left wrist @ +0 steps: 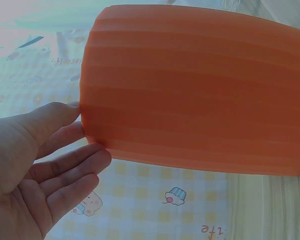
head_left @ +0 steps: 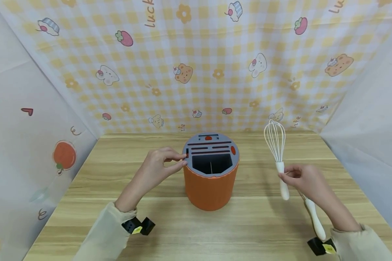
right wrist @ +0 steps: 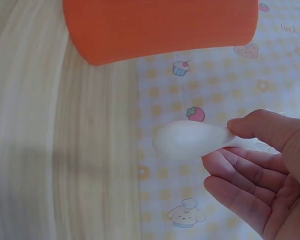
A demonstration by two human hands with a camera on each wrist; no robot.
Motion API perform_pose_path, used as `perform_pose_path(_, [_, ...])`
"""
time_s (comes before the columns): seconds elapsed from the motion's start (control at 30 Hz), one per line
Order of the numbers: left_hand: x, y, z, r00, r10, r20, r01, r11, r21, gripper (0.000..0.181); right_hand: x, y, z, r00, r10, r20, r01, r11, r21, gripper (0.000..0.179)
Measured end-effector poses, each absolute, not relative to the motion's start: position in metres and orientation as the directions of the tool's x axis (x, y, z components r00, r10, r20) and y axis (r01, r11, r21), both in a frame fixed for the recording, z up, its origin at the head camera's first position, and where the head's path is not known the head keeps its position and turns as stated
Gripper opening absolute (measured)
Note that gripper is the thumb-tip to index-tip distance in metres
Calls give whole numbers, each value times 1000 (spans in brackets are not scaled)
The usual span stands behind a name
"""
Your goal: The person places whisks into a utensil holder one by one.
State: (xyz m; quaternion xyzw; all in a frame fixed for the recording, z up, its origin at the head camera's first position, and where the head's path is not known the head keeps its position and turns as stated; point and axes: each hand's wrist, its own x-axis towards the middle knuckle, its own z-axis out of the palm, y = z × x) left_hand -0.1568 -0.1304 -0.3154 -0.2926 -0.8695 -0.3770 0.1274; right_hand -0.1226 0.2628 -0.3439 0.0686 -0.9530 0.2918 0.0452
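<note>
An orange utensil holder (head_left: 210,192) with a grey slotted top (head_left: 215,172) stands upright mid-table. My left hand (head_left: 160,162) is at its left edge, the thumb and fingertips touching the rim with the fingers relaxed. The left wrist view shows this hand (left wrist: 55,165) against the holder's ribbed side (left wrist: 200,95). To the right of the holder, my right hand (head_left: 305,179) pinches a white whisk (head_left: 280,167) by its handle, wires pointing up. In the right wrist view, thumb and fingers of that hand (right wrist: 270,170) grip the handle (right wrist: 185,140); the wires are mostly hidden.
A second white-handled utensil (head_left: 315,219) lies on the wooden table (head_left: 150,228) below my right wrist, its head hidden behind the hand. A yellow checked cloth (head_left: 209,54) hangs behind the table, with white cloth walls (head_left: 26,145) at both sides.
</note>
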Motion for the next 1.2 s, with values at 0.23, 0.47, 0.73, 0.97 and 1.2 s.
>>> perform_pose_path(0.23, [-157, -130, -315, -789, 419, 449, 614, 533, 582, 16, -126, 258, -335, -981, -126, 150, -188, 817, -545, 21])
perform_pose_path(0.47, [-156, -130, -315, -799, 416, 435, 602, 549, 580, 16, -129, 252, -325, -975, -145, 166, -212, 820, -532, 22])
perform_pose_path(0.73, [-156, -130, -314, -807, 412, 424, 591, 554, 587, 16, -131, 245, -315, -953, -185, 240, -285, 813, -507, 20])
perform_pose_path(0.97, [-156, -130, -314, -805, 412, 427, 594, 549, 589, 16, -134, 239, -306, -949, -199, 243, -301, 800, -518, 20])
perform_pose_path(1.2, [-156, -131, -315, -804, 410, 430, 594, 550, 587, 16, -134, 230, -296, -934, -228, 274, -342, 795, -501, 14])
